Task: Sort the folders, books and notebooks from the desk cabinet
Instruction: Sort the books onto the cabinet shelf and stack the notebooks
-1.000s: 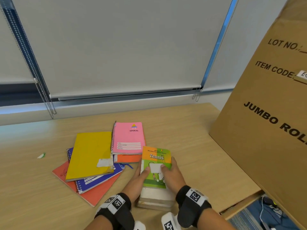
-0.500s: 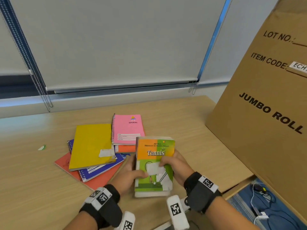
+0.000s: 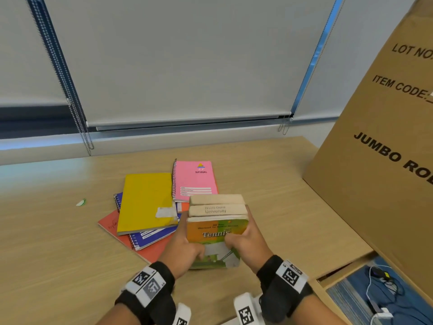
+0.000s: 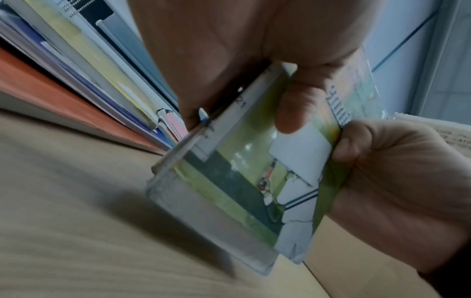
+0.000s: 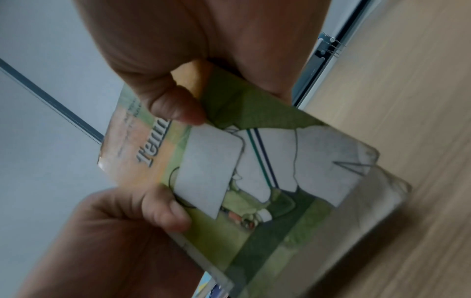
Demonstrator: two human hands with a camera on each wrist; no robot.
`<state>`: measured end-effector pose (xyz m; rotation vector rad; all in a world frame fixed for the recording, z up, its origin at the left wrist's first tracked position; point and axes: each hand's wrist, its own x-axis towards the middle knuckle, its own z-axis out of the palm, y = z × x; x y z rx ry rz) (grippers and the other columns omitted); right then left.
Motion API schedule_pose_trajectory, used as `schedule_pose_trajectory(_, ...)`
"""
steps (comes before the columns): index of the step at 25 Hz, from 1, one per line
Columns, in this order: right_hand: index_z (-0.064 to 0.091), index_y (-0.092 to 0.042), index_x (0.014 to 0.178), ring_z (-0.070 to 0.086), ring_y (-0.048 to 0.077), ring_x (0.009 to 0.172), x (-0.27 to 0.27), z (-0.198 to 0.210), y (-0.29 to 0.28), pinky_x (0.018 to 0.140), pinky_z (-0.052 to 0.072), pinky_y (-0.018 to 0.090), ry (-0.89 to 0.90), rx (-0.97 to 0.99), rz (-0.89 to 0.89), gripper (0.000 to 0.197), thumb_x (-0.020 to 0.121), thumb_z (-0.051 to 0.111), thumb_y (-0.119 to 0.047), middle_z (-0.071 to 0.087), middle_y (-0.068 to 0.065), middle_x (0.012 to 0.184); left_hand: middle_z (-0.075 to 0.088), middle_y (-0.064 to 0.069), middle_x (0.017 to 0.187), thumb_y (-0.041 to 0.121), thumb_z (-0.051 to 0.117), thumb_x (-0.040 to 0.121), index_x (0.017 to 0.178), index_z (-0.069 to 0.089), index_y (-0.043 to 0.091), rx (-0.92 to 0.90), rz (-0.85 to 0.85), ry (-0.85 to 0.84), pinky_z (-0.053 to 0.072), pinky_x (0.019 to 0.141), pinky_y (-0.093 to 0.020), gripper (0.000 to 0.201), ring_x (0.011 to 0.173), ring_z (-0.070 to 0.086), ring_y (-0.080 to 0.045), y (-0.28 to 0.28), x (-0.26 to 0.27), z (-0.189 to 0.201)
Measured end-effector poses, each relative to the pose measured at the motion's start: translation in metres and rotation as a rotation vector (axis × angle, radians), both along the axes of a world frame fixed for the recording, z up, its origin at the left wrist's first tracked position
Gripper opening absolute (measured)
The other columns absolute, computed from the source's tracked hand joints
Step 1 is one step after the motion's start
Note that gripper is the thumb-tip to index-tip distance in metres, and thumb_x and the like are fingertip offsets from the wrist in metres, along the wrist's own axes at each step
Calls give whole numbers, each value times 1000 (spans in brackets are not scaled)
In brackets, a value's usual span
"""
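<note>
Both hands hold a stack of three books tilted up on the wooden desk (image 3: 46, 254), top page edges facing me. The green and orange Tennis book (image 3: 215, 233) is the nearest one; a page edge behind it is stamped "University". My left hand (image 3: 187, 247) grips the stack's left side, thumb on the cover. My right hand (image 3: 246, 242) grips the right side, thumb on the cover too. The wrist views show the Tennis book (image 4: 244, 181) (image 5: 280, 181) pinched under both thumbs. To the left lie a yellow notebook (image 3: 146, 200), a pink spiral notebook (image 3: 194, 179), a blue spiral notebook (image 3: 150, 238) and an orange one (image 3: 112, 225).
A large cardboard box (image 3: 379, 160) stands at the right of the desk. Below it at the lower right is an open compartment (image 3: 375, 289) with blue folders and a white cable. A small green and white scrap (image 3: 81, 202) lies at the left. Window blinds hang behind.
The book stack lay flat on the desk a second ago. Both hands have tipped it upright, so its top page edges now show.
</note>
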<state>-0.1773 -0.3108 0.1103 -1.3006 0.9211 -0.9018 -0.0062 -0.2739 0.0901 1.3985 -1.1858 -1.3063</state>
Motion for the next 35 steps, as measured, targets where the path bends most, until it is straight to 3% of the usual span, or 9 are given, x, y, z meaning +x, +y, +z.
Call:
schedule_pose_trajectory(5,46,-16,126,66,23,105,6,-2,-1,88,56,42,-25,45,24,75,58,50,13,68,12,113,71,3,104,-22,57,62,118,45,46,-75,19,130,58,75,-34,89,96,66,-11,-5,4,13)
schedule_pose_trajectory(11,47,-8,125,67,22,88,33,-6,4,69,55,32,-134,188,38,79,49,50,10,68,12,100,71,-14,89,-7,53,37,114,56,5,-26,231,440,54,55,-31,78,75,69,-24,7,11,17)
schedule_pose_trajectory(17,49,-2,121,62,20,73,63,-18,50,60,51,28,-117,300,156,75,46,49,7,61,14,89,66,-30,104,-3,53,33,117,57,4,50,468,528,55,71,-55,84,89,63,-47,71,24,-3)
schedule_pose_trajectory(19,49,-5,121,64,25,81,64,-23,75,67,53,33,-138,333,246,75,47,51,8,64,15,93,63,-31,111,-4,53,32,119,55,3,54,511,555,53,78,-62,87,93,64,-49,106,25,-4)
schedule_pose_trajectory(22,47,-11,123,66,24,95,42,-35,117,78,53,34,-120,329,459,68,59,63,2,70,8,104,65,-30,110,-5,48,40,110,60,-3,86,540,623,53,79,-57,72,91,65,-47,168,21,3)
schedule_pose_trajectory(26,46,-17,131,62,17,116,7,-85,207,101,47,38,28,465,696,73,70,82,-33,67,-1,123,68,-27,106,3,47,48,98,71,-1,274,547,822,50,86,-50,55,85,66,-41,259,8,-21)
schedule_pose_trajectory(29,53,-12,132,59,25,121,-10,-121,260,110,38,46,66,709,694,76,67,87,-30,65,8,126,69,-22,98,15,66,58,89,72,2,498,559,754,51,80,-45,34,81,67,-39,317,-7,-73)
schedule_pose_trajectory(32,64,-5,122,66,32,109,-12,-140,279,102,46,44,82,938,571,52,74,80,-16,68,18,117,67,-23,116,15,87,61,123,61,4,677,431,669,51,93,-46,69,104,66,-39,348,-19,-113)
schedule_pose_trajectory(35,63,-9,123,66,36,108,0,-151,280,101,46,50,86,1062,432,42,84,69,-20,68,20,115,72,-19,105,25,78,74,121,64,5,731,463,592,56,87,-44,53,96,71,-34,340,-14,-129)
